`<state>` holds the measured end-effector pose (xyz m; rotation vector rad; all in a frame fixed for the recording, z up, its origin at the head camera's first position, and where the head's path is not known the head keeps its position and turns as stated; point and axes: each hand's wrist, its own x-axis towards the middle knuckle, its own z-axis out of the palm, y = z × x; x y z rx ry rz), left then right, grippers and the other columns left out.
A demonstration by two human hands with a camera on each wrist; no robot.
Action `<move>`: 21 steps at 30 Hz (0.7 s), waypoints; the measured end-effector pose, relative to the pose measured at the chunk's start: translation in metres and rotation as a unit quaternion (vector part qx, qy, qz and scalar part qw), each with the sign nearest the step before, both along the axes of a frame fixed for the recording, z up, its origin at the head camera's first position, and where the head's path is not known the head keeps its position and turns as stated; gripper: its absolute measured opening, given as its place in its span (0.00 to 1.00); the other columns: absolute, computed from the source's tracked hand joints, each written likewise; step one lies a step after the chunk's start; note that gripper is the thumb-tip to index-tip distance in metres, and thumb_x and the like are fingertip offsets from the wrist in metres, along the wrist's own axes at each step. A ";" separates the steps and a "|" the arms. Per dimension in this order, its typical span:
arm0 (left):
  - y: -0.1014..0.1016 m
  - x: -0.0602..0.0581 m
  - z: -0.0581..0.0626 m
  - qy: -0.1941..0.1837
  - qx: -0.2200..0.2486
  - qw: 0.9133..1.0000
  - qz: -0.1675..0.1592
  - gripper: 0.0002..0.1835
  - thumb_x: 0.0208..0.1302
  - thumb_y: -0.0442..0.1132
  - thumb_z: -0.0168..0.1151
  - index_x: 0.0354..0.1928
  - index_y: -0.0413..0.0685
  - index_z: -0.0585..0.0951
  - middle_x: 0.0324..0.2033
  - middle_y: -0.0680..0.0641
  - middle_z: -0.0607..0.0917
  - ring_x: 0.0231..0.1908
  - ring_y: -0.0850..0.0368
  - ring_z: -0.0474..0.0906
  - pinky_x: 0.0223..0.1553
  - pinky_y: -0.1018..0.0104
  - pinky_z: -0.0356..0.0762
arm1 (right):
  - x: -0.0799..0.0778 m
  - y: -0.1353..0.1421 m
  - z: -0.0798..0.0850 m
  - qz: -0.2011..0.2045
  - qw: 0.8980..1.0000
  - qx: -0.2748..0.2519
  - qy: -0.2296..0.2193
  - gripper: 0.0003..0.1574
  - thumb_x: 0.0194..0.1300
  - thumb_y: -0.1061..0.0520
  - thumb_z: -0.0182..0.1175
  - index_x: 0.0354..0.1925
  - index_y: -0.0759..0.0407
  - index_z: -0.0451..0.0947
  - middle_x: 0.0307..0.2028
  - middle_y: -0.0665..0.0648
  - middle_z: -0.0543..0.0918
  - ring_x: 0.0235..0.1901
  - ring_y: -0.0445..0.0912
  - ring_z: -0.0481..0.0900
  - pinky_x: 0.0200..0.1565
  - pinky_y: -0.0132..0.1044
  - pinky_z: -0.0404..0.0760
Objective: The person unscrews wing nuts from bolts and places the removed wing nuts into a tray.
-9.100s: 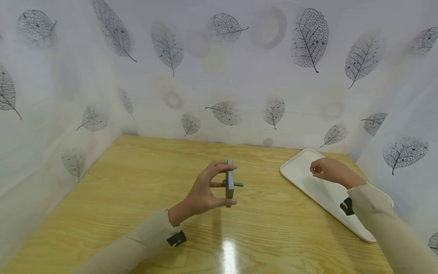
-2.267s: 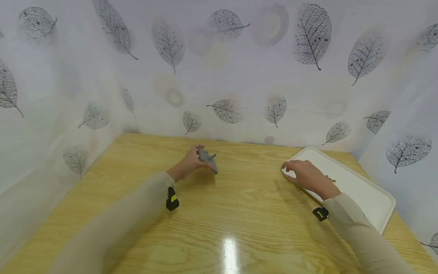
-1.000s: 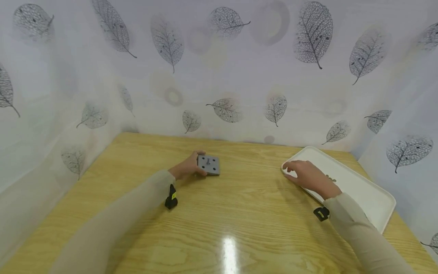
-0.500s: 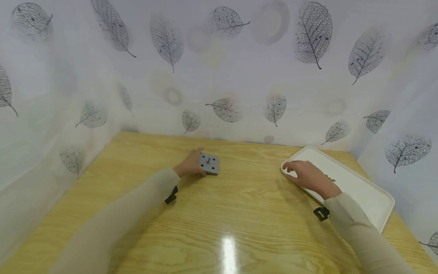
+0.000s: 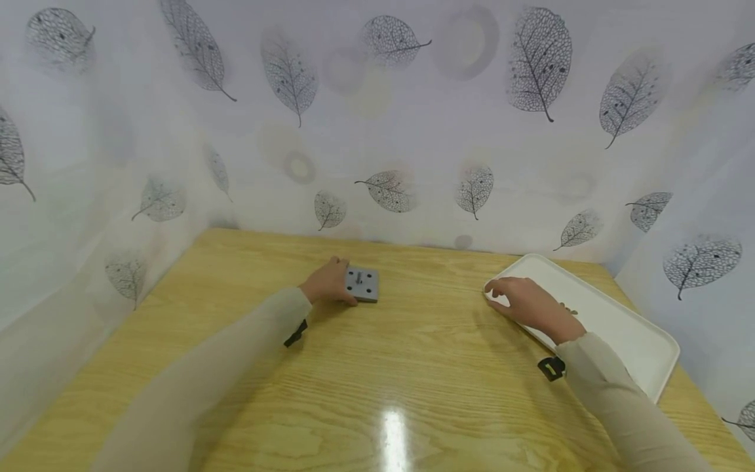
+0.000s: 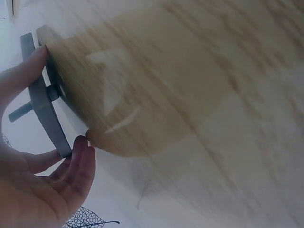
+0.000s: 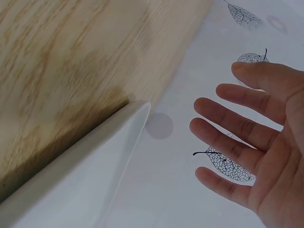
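Observation:
My left hand [image 5: 328,282] grips a grey square plate [image 5: 354,294] by its left side, thumb on the near edge and fingers at the far edge. The plate lies level at the back middle of the wooden table, with several dark holes round a threaded bolt [image 6: 21,112] that points up. In the left wrist view the bolt's head is under the plate, close to the tabletop; whether it touches cannot be told. My right hand [image 5: 531,305] hovers by the left edge of a white tray [image 5: 631,341]. Its fingers are relaxed and apart in the right wrist view, holding nothing.
A few small brownish pieces [image 5: 569,309] lie in the tray, partly hidden behind my right hand. The wooden table [image 5: 436,367] spreads between the hands. A leaf-patterned curtain [image 5: 377,124] closes off the back and sides.
The plate was upright nearer me, then tilted farther back; now it lies level with its bolt up. My right hand moved from over the tray to its left edge, then stayed there.

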<state>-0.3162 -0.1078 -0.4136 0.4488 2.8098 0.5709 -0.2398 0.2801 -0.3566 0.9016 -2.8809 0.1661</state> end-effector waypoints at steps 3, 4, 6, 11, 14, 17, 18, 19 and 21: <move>-0.001 -0.001 0.000 0.004 -0.015 1.000 0.005 0.53 0.39 0.55 0.76 0.65 0.37 0.63 0.51 0.40 0.72 0.42 0.52 0.72 0.47 0.56 0.79 | 0.001 -0.002 0.000 -0.002 1.000 0.002 0.000 0.11 0.60 0.59 0.63 0.41 0.63 0.80 0.33 0.60 0.85 0.33 0.53 0.83 0.36 0.46 0.83; -0.001 -0.003 -0.001 0.006 -0.019 1.000 0.005 0.53 0.39 0.56 0.76 0.65 0.38 0.64 0.51 0.40 0.72 0.42 0.52 0.72 0.47 0.56 0.79 | 0.001 -0.004 0.000 -0.003 1.000 0.003 0.002 0.11 0.60 0.59 0.63 0.41 0.63 0.80 0.33 0.60 0.85 0.33 0.53 0.83 0.36 0.46 0.83; -0.002 -0.005 -0.002 0.009 -0.022 1.000 0.006 0.53 0.38 0.57 0.76 0.64 0.37 0.64 0.51 0.40 0.72 0.43 0.51 0.72 0.48 0.56 0.79 | 0.001 -0.007 -0.001 -0.009 1.000 0.004 0.010 0.13 0.60 0.57 0.63 0.43 0.63 0.79 0.34 0.60 0.85 0.31 0.52 0.83 0.35 0.46 0.83; -0.006 -0.011 -0.005 0.010 -0.015 1.000 0.015 0.56 0.39 0.58 0.76 0.66 0.36 0.61 0.54 0.37 0.72 0.47 0.48 0.73 0.52 0.51 0.78 | 0.002 -0.020 -0.003 -0.026 0.998 0.009 0.051 0.20 0.61 0.52 0.62 0.49 0.62 0.78 0.39 0.61 0.85 0.30 0.51 0.82 0.34 0.49 0.82; -0.007 -0.015 -0.009 0.011 -0.008 1.000 0.019 0.59 0.39 0.59 0.75 0.69 0.36 0.57 0.58 0.34 0.69 0.51 0.44 0.73 0.55 0.47 0.75 | 0.007 -0.031 -0.004 -0.042 0.997 0.008 0.058 0.24 0.60 0.50 0.63 0.51 0.61 0.77 0.43 0.62 0.85 0.35 0.53 0.83 0.39 0.52 0.82; -0.008 -0.016 -0.011 0.012 -0.003 1.000 0.018 0.64 0.38 0.60 0.75 0.71 0.37 0.51 0.63 0.32 0.65 0.56 0.40 0.71 0.58 0.44 0.73 | 0.014 -0.041 -0.004 -0.056 0.997 0.002 0.057 0.26 0.60 0.49 0.63 0.52 0.61 0.76 0.46 0.63 0.84 0.40 0.55 0.83 0.43 0.54 0.80; -0.008 -0.015 -0.010 0.012 0.001 1.000 0.017 0.66 0.38 0.61 0.75 0.72 0.37 0.48 0.64 0.30 0.63 0.57 0.39 0.70 0.59 0.43 0.72 | 0.017 -0.045 -0.005 -0.058 0.997 -0.003 0.059 0.26 0.60 0.48 0.63 0.53 0.61 0.76 0.46 0.62 0.83 0.42 0.56 0.82 0.43 0.55 0.80; -0.009 -0.014 -0.009 0.014 0.006 1.000 0.018 0.68 0.37 0.62 0.75 0.73 0.38 0.45 0.65 0.30 0.61 0.58 0.38 0.69 0.59 0.43 0.71 | 0.019 -0.048 -0.005 -0.059 0.996 -0.008 0.062 0.27 0.59 0.48 0.63 0.53 0.61 0.76 0.47 0.62 0.83 0.42 0.57 0.82 0.44 0.55 0.80; -0.009 -0.008 -0.003 0.022 0.019 0.999 0.019 0.72 0.37 0.63 0.75 0.73 0.39 0.38 0.68 0.29 0.55 0.60 0.35 0.67 0.62 0.42 0.68 | 0.023 -0.054 -0.006 -0.058 0.995 -0.017 0.073 0.28 0.59 0.48 0.63 0.53 0.61 0.75 0.46 0.63 0.83 0.41 0.57 0.82 0.43 0.55 0.80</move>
